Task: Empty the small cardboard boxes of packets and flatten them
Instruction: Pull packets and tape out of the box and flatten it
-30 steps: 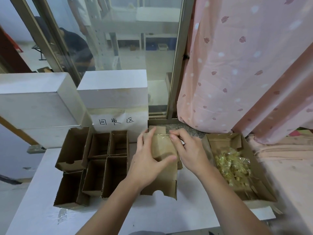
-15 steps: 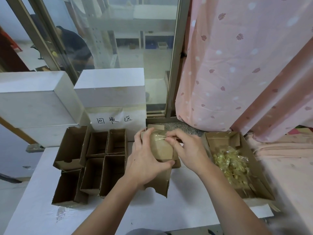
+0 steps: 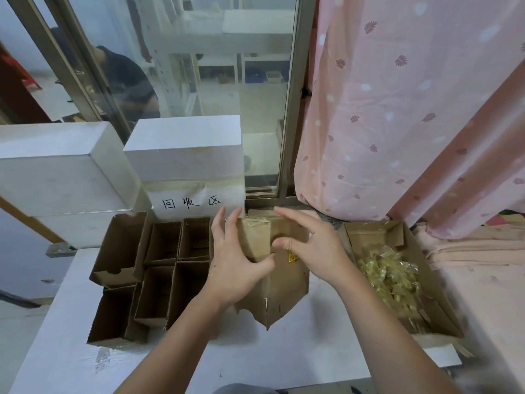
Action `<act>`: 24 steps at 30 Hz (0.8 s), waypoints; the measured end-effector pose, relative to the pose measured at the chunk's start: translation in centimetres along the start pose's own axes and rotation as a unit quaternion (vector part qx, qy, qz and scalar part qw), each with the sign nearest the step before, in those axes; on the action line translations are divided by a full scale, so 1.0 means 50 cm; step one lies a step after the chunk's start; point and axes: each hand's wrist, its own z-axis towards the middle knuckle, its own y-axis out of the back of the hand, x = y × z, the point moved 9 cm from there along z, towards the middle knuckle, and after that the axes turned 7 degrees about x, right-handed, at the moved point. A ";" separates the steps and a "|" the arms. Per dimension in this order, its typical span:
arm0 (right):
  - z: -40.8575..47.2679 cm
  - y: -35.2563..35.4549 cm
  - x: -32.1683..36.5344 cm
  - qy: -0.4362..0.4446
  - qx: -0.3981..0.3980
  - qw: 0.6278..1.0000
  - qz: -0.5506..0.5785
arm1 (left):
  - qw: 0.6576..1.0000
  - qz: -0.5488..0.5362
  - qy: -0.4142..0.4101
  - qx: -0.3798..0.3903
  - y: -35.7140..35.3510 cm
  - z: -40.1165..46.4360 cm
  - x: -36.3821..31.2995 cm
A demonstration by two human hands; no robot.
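Flattening one small cardboard box (image 3: pixel 272 268)

Left hand (image 3: pixel 235 265) and right hand (image 3: pixel 315 248), fingers spread, hover over it, between the empty boxes (image 3: pixel 159 268) and the packets (image 3: pixel 389 274); pressing down seems next.

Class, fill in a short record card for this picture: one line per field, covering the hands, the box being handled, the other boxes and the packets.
left hand: fingers spread, thumb against the near face of the small cardboard box
right hand: fingers spread above the box, gripping nothing
box state: partly collapsed, tape on its far end
empty boxes: cluster of open cartons left of the hands
packets: yellowish, piled in the open carton on the right
surface: white table
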 end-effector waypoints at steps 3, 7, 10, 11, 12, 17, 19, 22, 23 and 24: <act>0.007 0.005 0.007 0.012 -0.026 0.999 -0.032 | 0.999 -0.038 -0.012 0.016 0.002 0.000 -0.009; 0.016 0.015 0.006 0.014 -0.055 0.998 0.000 | 0.997 -0.073 0.001 0.023 0.001 -0.008 -0.007; 0.011 0.014 0.015 0.050 -0.081 0.995 0.003 | 0.997 -0.071 -0.006 0.013 0.004 -0.010 -0.010; 0.009 0.015 0.015 0.056 -0.088 0.995 0.003 | 0.997 -0.072 -0.008 0.013 0.005 -0.010 -0.012; 0.009 0.015 0.013 0.061 -0.093 0.994 0.002 | 0.997 -0.073 -0.009 0.012 0.006 -0.010 -0.014; 0.000 0.019 0.017 0.078 -0.134 0.987 -0.037 | 0.997 -0.074 -0.005 0.009 0.004 -0.014 -0.019; -0.002 0.020 0.015 0.066 -0.130 0.989 -0.039 | 0.998 -0.070 -0.001 0.008 0.003 -0.016 -0.015; -0.002 0.013 0.006 0.036 -0.068 0.997 -0.002 | 0.998 -0.060 0.005 0.009 0.003 -0.019 -0.008; -0.003 0.007 0.006 0.024 -0.050 0.998 -0.001 | 0.998 -0.057 0.005 0.006 0.003 -0.020 -0.008; -0.005 0.001 0.005 0.012 -0.042 0.999 -0.010 | 0.999 -0.053 0.005 0.001 0.004 -0.021 -0.011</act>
